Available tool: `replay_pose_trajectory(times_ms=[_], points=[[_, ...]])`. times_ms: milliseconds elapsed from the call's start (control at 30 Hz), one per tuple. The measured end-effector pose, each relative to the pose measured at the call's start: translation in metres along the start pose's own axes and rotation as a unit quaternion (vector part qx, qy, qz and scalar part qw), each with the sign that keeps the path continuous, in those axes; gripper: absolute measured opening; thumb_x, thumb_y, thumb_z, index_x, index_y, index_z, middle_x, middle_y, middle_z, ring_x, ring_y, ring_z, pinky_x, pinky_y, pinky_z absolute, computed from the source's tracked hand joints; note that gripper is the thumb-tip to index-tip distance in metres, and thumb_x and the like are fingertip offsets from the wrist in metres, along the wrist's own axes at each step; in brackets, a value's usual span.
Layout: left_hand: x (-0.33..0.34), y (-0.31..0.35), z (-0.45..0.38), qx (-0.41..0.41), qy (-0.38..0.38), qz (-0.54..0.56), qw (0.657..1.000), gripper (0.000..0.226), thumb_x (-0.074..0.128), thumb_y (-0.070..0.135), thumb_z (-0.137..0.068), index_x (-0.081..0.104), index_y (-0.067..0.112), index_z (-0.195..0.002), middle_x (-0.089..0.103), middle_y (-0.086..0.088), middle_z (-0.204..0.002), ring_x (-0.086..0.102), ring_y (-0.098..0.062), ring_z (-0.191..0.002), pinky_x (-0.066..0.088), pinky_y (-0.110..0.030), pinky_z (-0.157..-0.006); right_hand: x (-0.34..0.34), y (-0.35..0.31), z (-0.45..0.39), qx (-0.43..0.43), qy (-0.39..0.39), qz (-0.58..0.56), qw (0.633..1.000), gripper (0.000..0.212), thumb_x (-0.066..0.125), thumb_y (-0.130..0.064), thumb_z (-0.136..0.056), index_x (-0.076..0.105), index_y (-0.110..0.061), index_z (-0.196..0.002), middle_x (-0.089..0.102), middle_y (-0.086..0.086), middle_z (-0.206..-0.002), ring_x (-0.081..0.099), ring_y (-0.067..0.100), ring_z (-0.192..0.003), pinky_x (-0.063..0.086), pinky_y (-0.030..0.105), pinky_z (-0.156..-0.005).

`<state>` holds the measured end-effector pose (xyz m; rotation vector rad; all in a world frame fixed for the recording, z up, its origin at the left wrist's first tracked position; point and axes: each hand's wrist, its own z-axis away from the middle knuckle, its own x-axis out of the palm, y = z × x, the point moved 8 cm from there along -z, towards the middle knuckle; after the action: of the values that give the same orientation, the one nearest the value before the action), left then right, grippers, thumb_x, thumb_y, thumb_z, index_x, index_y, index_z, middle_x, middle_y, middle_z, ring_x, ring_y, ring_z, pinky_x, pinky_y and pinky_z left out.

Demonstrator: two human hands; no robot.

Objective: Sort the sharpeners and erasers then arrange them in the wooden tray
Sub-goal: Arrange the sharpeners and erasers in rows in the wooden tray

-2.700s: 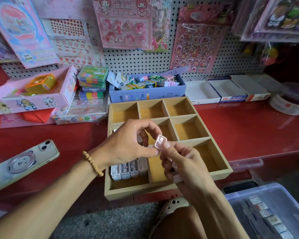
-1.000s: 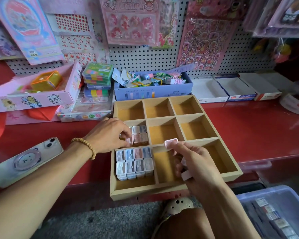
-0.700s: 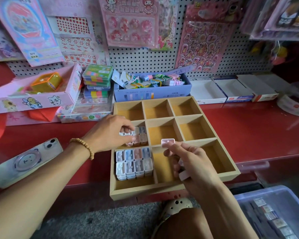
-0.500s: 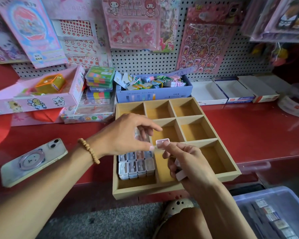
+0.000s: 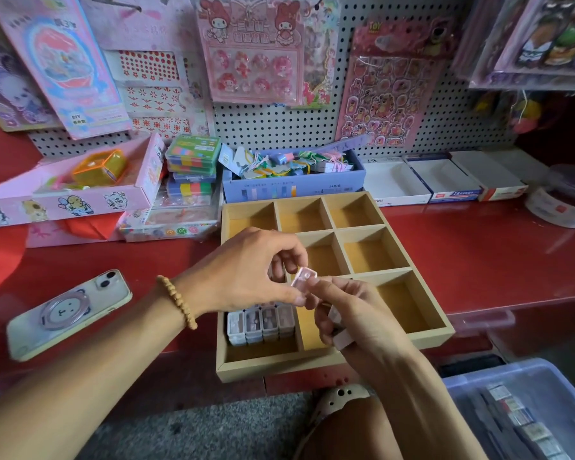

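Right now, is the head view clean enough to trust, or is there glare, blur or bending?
Head view: wide-angle bending curves the white pegboard edges; soft glare streaks the glossy red counter; the right corners fall dark. The small pink sharpener pinched between left hand and right hand looks slightly soft; the wooden compartment tray is sharp.

Left hand (image 5: 246,270) and right hand (image 5: 349,313) pinching a pink sharpener (image 5: 303,277) over the wooden tray (image 5: 422,313), row of sharpeners (image 5: 261,322) in its near-left compartment, phone (image 5: 68,313) toward the counter's (image 5: 478,254) left edge
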<state>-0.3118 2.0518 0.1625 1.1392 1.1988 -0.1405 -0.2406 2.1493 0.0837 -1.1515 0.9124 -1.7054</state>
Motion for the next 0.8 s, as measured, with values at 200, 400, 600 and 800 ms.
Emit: replay_pose_trajectory(times_ms=[200, 400, 600, 800], points=[[-0.002, -0.005, 0.005, -0.001, 0.0, -0.024, 1.0, 0.03, 0.088, 0.032, -0.064, 0.069, 0.03, -0.088, 0.063, 0.01, -0.076, 0.058, -0.01, -0.069, 0.051, -0.03, -0.066, -0.002, 0.002, -0.003, 0.03, 0.042, -0.01, 0.999, 0.019, 0.066, -0.023, -0.093, 0.065, -0.005, -0.089, 0.053, 0.005, -0.068, 0.039, 0.013, -0.047, 0.031, 0.024, -0.041], [-0.023, -0.066, 0.016, -0.105, 0.089, -0.026, 0.99, 0.032, 0.089, 0.034, -0.064, 0.066, 0.029, -0.085, 0.062, 0.012, -0.075, 0.056, -0.003, -0.062, 0.052, -0.028, -0.065, -0.016, 0.011, -0.007, 0.11, 0.14, -0.258, 0.95, 0.015, 0.053, -0.025, -0.097, 0.058, -0.011, -0.098, 0.053, 0.006, -0.07, 0.047, 0.015, -0.053, 0.041, 0.021, -0.04], [-0.017, -0.11, 0.01, -0.168, 0.061, -0.084, 0.98, 0.033, 0.088, 0.034, -0.066, 0.063, 0.033, -0.087, 0.061, 0.014, -0.079, 0.055, -0.003, -0.064, 0.054, -0.036, -0.07, -0.012, 0.011, -0.01, 0.073, 0.124, -0.382, 0.913, 0.019, 0.044, -0.013, -0.096, 0.052, -0.002, -0.11, 0.048, 0.011, -0.076, 0.051, 0.018, -0.055, 0.055, 0.029, -0.054], [-0.005, -0.121, -0.002, -0.17, 0.007, -0.169, 0.971, 0.032, 0.087, 0.039, -0.067, 0.065, 0.035, -0.09, 0.053, 0.016, -0.086, 0.05, -0.005, -0.078, 0.049, -0.032, -0.073, -0.015, 0.011, -0.01, 0.032, 0.137, -0.326, 0.935, 0.028, 0.036, 0.014, -0.09, 0.055, 0.006, -0.109, 0.051, 0.019, -0.1, 0.057, 0.02, -0.073, 0.052, 0.03, -0.07]])
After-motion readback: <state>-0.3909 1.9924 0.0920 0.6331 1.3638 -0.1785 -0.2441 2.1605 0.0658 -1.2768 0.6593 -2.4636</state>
